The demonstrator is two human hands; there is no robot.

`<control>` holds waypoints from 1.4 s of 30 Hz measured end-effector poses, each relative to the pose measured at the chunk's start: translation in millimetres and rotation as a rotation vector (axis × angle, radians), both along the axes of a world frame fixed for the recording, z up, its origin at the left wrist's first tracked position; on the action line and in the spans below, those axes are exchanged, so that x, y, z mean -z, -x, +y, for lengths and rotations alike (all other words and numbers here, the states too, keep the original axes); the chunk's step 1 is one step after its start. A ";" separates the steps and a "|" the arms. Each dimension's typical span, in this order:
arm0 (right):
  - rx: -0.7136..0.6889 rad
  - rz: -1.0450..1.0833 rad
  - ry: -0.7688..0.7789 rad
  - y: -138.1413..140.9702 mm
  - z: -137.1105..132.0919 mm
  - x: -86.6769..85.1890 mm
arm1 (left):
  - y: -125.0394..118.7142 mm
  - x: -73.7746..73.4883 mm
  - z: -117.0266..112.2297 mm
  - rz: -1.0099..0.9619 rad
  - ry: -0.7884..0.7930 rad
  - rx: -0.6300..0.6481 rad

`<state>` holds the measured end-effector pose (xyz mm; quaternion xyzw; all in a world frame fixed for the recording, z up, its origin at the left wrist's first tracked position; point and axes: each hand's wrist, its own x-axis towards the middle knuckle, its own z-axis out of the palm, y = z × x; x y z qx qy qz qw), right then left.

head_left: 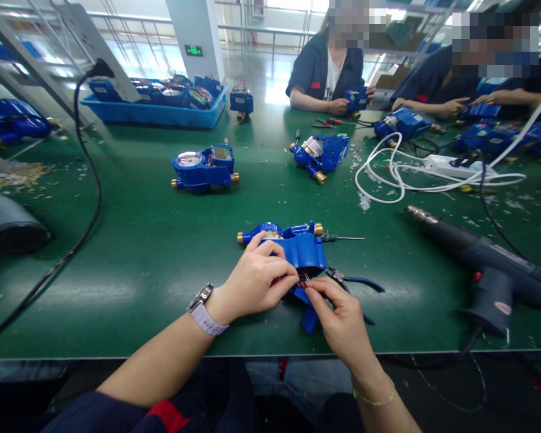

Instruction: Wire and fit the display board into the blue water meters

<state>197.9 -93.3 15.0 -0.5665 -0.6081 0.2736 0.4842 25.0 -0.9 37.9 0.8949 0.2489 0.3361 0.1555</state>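
Observation:
A blue water meter (300,250) with brass threaded ends lies on the green table in front of me, its blue housing open on the near side. Thin red and dark wires (303,279) come out of that opening. My left hand (264,273) rests over the meter, its thumb and forefinger pinched on the wires. From the right, my right hand (336,307) pinches the same wires with thumb and fingertips. Blue-handled cutting pliers (360,281) lie just beyond my right hand, partly hidden by it. A thin-shafted screwdriver (342,238) lies behind the meter.
A heat gun (473,258) lies at right, near a white power strip (455,166) with looped white cable. Two more meters, one left (205,168) and one right (320,155), stand farther back. A blue tray (157,116) holds several. Co-workers (327,72) sit across the table.

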 end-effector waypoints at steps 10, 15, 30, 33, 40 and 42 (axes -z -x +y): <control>-0.039 -0.076 0.016 2.5 0.1 3.1 | 2.4 1.4 0.4 0.034 -0.017 -0.008; 0.031 -0.151 0.029 2.6 -4.5 10.6 | 2.8 6.2 1.0 0.009 -0.096 -0.010; 0.112 0.050 0.155 -9.5 -13.0 20.0 | -0.2 7.3 -15.4 -0.126 -0.355 0.246; 0.099 0.115 0.200 -11.6 -14.9 17.0 | 0.5 13.0 -20.2 0.032 -0.245 0.196; 0.070 0.243 0.275 -17.0 -8.7 10.8 | 5.6 19.1 -20.6 0.116 -0.150 0.064; 0.047 0.276 0.298 -18.0 -5.5 10.1 | 6.8 17.4 -19.7 0.058 -0.190 0.097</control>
